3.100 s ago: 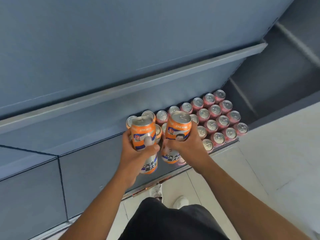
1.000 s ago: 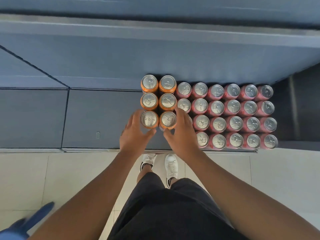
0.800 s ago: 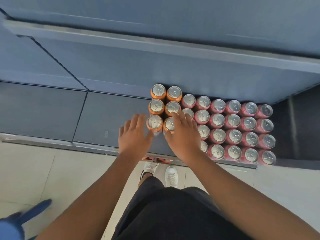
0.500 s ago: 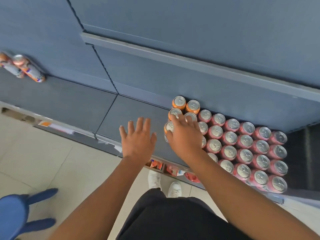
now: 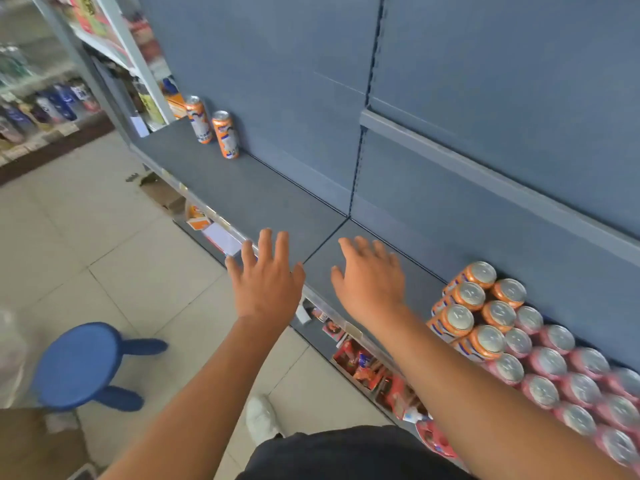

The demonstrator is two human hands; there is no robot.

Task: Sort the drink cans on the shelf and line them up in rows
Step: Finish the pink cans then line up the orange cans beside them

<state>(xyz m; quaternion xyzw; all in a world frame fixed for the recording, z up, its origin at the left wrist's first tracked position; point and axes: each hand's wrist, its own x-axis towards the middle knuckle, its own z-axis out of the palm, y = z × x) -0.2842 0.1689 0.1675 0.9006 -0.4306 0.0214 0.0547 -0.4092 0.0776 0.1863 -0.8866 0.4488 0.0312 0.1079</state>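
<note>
Several orange cans (image 5: 479,313) stand in two tight rows on the grey shelf (image 5: 263,199), with rows of pink cans (image 5: 568,375) packed against them on the right. Two more orange cans (image 5: 225,133) stand apart at the shelf's far left, near the back panel. My left hand (image 5: 266,282) hovers over the shelf's front edge, fingers spread and empty. My right hand (image 5: 372,278) hovers over the bare shelf left of the orange rows, fingers relaxed and empty. Neither hand touches a can.
A blue stool (image 5: 79,365) stands on the tiled floor at lower left. Snack packets (image 5: 367,368) fill the shelf below. Another shelf unit with bottles (image 5: 41,109) stands at the far left. A grey upper shelf lip (image 5: 485,171) juts out above the cans.
Both hands have left the orange rows and swung left over the bare shelf. My view has turned left, bringing the two far orange cans and the stool into sight.
</note>
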